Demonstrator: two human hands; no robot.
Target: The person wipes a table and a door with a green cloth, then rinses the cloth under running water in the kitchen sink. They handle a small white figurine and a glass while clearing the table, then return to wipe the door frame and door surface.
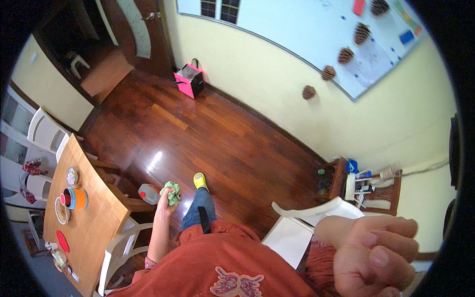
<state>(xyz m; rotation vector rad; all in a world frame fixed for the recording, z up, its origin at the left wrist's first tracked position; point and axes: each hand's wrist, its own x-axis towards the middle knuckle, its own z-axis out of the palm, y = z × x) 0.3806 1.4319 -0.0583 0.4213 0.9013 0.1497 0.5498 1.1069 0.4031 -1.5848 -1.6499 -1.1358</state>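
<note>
My left hand (166, 202) grips a crumpled green cloth (173, 194), held out low in front of me between the wooden table and my leg. Beyond the cloth, a clear plastic jug with a red cap (149, 194) stands on the floor by the table's side. Close to the camera at the lower right is my right hand (378, 252), raised, its fingers curled in and nothing visible in them. Beneath that hand is a white plastic chair (293, 234).
The wooden table (100, 211) on the left bears stacked colored cups (79, 198), a basket (62, 211) and a red mat (62, 241). White chairs (48, 128) surround it. A pink-and-black bag (191, 81) stands by the wall. A cluttered wooden chair (386, 196) is at right.
</note>
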